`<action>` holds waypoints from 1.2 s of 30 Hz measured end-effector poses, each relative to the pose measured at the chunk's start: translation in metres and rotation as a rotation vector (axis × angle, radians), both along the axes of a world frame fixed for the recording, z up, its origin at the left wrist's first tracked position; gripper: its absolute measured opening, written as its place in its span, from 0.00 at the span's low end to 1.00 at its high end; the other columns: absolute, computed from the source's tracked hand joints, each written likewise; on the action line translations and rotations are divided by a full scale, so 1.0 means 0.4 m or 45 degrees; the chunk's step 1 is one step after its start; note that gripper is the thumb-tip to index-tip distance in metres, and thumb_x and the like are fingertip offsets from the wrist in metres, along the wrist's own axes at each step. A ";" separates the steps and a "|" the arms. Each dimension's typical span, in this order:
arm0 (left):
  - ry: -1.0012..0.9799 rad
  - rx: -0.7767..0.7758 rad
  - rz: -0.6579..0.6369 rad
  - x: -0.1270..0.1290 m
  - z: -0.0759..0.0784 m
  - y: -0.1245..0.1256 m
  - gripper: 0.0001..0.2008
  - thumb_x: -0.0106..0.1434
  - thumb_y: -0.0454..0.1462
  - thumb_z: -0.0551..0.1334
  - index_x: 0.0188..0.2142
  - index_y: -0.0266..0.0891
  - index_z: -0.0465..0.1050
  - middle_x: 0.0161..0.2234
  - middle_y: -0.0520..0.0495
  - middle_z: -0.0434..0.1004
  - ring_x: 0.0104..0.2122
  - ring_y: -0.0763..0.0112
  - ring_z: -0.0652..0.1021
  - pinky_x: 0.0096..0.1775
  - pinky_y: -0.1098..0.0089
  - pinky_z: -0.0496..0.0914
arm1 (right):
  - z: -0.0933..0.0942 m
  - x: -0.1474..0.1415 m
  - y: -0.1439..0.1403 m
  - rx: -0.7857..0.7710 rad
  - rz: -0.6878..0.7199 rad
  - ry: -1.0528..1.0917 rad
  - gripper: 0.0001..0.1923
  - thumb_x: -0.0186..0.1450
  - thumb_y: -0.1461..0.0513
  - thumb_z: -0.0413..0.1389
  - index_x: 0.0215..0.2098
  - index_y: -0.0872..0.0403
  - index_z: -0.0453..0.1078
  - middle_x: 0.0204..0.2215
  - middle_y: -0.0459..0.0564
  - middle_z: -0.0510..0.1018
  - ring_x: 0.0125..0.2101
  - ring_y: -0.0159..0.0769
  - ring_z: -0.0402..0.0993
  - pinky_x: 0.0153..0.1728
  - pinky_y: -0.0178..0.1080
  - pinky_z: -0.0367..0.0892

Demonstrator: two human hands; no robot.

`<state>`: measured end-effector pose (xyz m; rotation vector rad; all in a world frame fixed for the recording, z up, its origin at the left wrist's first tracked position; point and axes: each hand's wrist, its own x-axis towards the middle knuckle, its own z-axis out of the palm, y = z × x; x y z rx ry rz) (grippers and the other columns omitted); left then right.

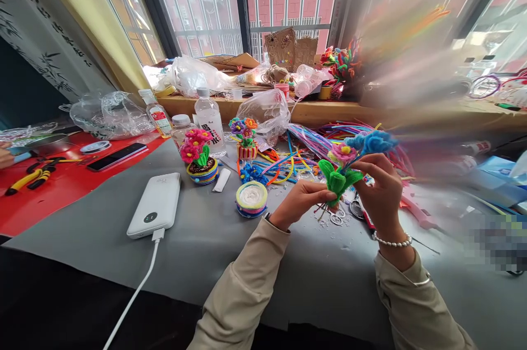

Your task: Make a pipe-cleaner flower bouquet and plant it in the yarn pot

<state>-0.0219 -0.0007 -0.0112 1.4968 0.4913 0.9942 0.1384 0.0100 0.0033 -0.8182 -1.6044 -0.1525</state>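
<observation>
Both of my hands hold a small pipe-cleaner flower bunch point(343, 166) above the grey table mat point(206, 234). The bunch has green leaves, a pink flower with a yellow centre and a blue flower. My left hand point(300, 201) pinches the green stems low down. My right hand point(381, 188) grips the bunch from the right, a bead bracelet on its wrist. Scissors point(343, 212) lie on the mat just under my hands. A round knitted pot point(251, 199) with a white top stands to the left of my left hand.
A white power bank point(155, 205) with a cable lies at left. Two finished flower pots point(199, 156) point(246, 138), bottles point(209, 119), loose pipe cleaners point(313, 141) and plastic bags crowd the back. Pliers point(28, 178) and a phone point(116, 156) lie on a red mat. Another person's hand point(5, 156) shows at far left.
</observation>
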 end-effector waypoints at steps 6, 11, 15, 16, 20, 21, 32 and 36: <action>0.018 -0.013 0.011 0.002 0.000 0.002 0.17 0.51 0.46 0.61 0.19 0.33 0.71 0.21 0.48 0.70 0.25 0.74 0.69 0.33 0.72 0.64 | -0.002 -0.009 -0.007 -0.020 -0.033 -0.039 0.02 0.54 0.65 0.56 0.24 0.52 0.70 0.23 0.44 0.67 0.26 0.31 0.65 0.27 0.36 0.64; -0.021 0.057 0.059 0.007 -0.001 0.005 0.13 0.52 0.42 0.61 0.20 0.33 0.71 0.21 0.50 0.69 0.25 0.76 0.68 0.31 0.74 0.62 | -0.021 0.002 0.008 -0.212 -0.034 0.005 0.02 0.53 0.62 0.56 0.25 0.53 0.69 0.23 0.44 0.66 0.27 0.32 0.64 0.30 0.38 0.64; 0.014 0.131 0.235 0.008 -0.001 0.006 0.12 0.53 0.41 0.60 0.19 0.34 0.71 0.21 0.50 0.69 0.25 0.76 0.67 0.30 0.75 0.61 | -0.028 0.007 0.010 -0.300 0.077 0.245 0.04 0.56 0.61 0.55 0.31 0.52 0.67 0.25 0.44 0.64 0.25 0.30 0.61 0.28 0.37 0.64; 0.033 0.152 0.281 0.008 -0.001 0.007 0.13 0.53 0.41 0.60 0.19 0.34 0.71 0.21 0.51 0.69 0.25 0.76 0.67 0.31 0.75 0.61 | -0.026 0.006 0.006 -0.301 0.111 0.276 0.05 0.57 0.61 0.54 0.32 0.52 0.67 0.27 0.45 0.64 0.26 0.30 0.62 0.29 0.37 0.64; 0.100 0.245 0.464 0.010 -0.006 0.012 0.13 0.54 0.42 0.59 0.19 0.35 0.72 0.21 0.52 0.67 0.24 0.77 0.66 0.30 0.76 0.61 | -0.014 0.004 -0.006 -0.367 0.181 0.037 0.09 0.59 0.61 0.52 0.38 0.51 0.69 0.32 0.48 0.66 0.28 0.30 0.63 0.31 0.38 0.65; 0.116 0.282 0.530 0.012 -0.007 0.013 0.13 0.54 0.42 0.59 0.19 0.36 0.72 0.20 0.52 0.67 0.24 0.77 0.65 0.29 0.76 0.61 | -0.013 0.003 -0.006 -0.411 0.199 -0.038 0.10 0.59 0.61 0.52 0.40 0.51 0.68 0.33 0.49 0.67 0.27 0.30 0.63 0.30 0.37 0.66; 0.341 0.607 1.142 0.016 -0.023 0.018 0.08 0.56 0.37 0.58 0.26 0.38 0.75 0.24 0.49 0.72 0.25 0.74 0.70 0.30 0.75 0.63 | -0.012 -0.001 -0.013 -0.583 0.275 -0.214 0.20 0.61 0.62 0.50 0.52 0.51 0.62 0.29 0.47 0.73 0.26 0.30 0.66 0.30 0.35 0.66; 0.342 0.570 1.174 0.011 -0.022 0.018 0.08 0.56 0.36 0.58 0.28 0.39 0.76 0.25 0.49 0.73 0.26 0.74 0.70 0.31 0.75 0.63 | -0.001 0.004 -0.029 -0.592 0.397 -0.167 0.16 0.61 0.63 0.48 0.46 0.52 0.68 0.27 0.47 0.73 0.28 0.32 0.69 0.32 0.37 0.65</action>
